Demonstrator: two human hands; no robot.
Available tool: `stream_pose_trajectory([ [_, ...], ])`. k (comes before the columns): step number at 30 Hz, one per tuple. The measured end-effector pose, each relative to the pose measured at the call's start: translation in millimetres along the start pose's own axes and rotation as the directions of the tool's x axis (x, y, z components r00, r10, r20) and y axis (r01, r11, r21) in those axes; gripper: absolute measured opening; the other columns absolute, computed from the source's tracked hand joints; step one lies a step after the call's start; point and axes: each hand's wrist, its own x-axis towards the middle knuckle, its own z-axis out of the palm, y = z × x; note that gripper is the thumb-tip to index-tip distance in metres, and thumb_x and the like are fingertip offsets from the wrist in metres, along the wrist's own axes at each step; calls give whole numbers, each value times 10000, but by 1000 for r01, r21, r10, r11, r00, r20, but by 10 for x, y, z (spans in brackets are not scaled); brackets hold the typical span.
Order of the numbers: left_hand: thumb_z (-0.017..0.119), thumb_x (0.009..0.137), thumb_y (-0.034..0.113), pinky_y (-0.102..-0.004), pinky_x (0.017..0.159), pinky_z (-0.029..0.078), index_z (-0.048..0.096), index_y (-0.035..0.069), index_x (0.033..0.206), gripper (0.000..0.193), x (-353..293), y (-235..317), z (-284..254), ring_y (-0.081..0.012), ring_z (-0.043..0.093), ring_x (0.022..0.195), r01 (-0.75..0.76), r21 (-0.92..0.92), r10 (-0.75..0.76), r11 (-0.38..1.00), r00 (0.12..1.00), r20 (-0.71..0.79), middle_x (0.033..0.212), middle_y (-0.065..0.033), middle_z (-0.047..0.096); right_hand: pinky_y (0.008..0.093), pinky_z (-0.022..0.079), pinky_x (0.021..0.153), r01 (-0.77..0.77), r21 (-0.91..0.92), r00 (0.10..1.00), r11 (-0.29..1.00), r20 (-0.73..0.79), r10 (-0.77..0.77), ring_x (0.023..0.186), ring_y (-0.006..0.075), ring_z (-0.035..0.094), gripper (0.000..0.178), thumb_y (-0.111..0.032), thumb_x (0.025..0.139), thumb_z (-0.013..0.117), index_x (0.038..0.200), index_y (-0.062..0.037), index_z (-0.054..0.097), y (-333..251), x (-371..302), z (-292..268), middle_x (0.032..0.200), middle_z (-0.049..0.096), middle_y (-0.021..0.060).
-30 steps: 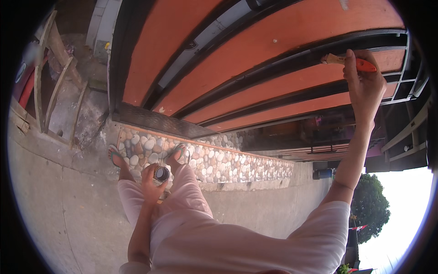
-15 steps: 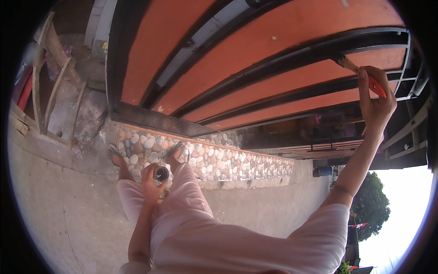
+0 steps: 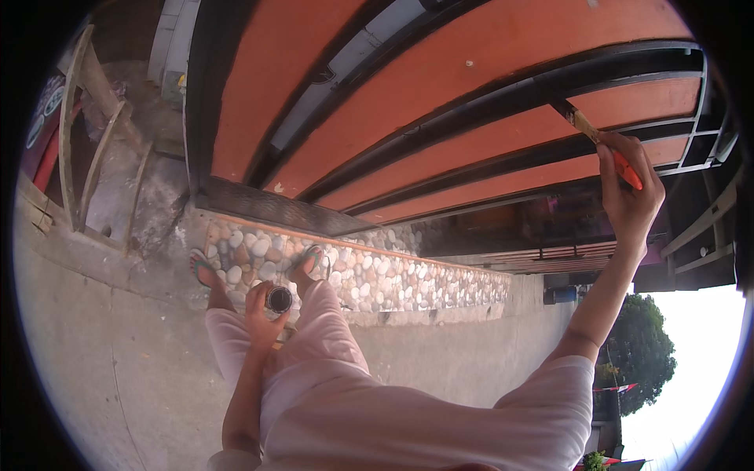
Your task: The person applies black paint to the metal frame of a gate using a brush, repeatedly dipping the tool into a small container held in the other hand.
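Raised at the upper right, my right hand is closed round the red handle of a paintbrush. The dark bristles touch a black bar on the large orange-panelled gate. Low in front of my legs, my left hand grips a small round container of dark paint, its open top facing up. Several black bars cross the orange surface, and one of them has a grey stretch.
A pebble-covered strip runs along the gate's foot, beside the concrete ground. My sandalled feet stand on and by it. Wooden frame pieces lean at the left. Dark railings, a blue barrel and a tree are at the right.
My right hand has moved left with the paintbrush, bristles sliding along the black bar. My left hand holds its place with the container.
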Motion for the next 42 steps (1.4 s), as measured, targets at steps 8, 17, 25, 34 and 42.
stream_pose_trajectory([
  [8, 833, 592, 92, -417, 948, 451, 573, 26, 1205, 669, 12, 28, 1, -332, 542, 1131, 32, -49, -32, 998, 999, -1, 1201, -128, 588, 272, 550, 658, -39, 31, 998, 999, 57, 37, 792, 190, 699, 104, -63, 874, 692, 977, -60, 676, 62, -21, 241, 921, 704, 47],
  [17, 823, 612, 85, -429, 953, 441, 571, 18, 1196, 639, 76, 71, 37, -340, 537, 1132, 49, -33, -48, 998, 999, 20, 1193, -141, 584, 206, 508, 665, -159, 134, 987, 978, -16, 162, 737, 94, 683, 124, -138, 887, 711, 965, -46, 681, 54, -15, 225, 794, 712, 44],
  [25, 820, 599, 72, -436, 956, 432, 569, 21, 1204, 657, 89, 84, 48, -342, 535, 1128, 50, -62, -48, 997, 998, 26, 1182, -145, 584, 213, 549, 613, -250, -218, 920, 943, -358, 161, 754, 121, 723, 142, -229, 891, 715, 937, -96, 700, 328, 246, -163, 776, 730, 36],
  [34, 834, 580, 74, -428, 953, 445, 569, 6, 1189, 667, 92, 86, 87, -342, 543, 1123, 39, -61, -36, 997, 998, 50, 1183, -146, 588, 189, 495, 550, -187, -132, 932, 973, -337, 134, 639, 59, 679, 210, -301, 860, 746, 894, -97, 710, 252, 524, -171, 683, 699, 15],
  [42, 842, 571, 81, -420, 953, 455, 567, -4, 1200, 692, 78, 50, 70, -337, 551, 1121, 0, -65, 2, 998, 1000, 30, 1195, -149, 590, 237, 442, 489, -89, -478, 981, 874, -194, -6, 514, 97, 613, 235, -341, 919, 664, 857, -118, 627, 294, 785, -261, 661, 684, 6],
])
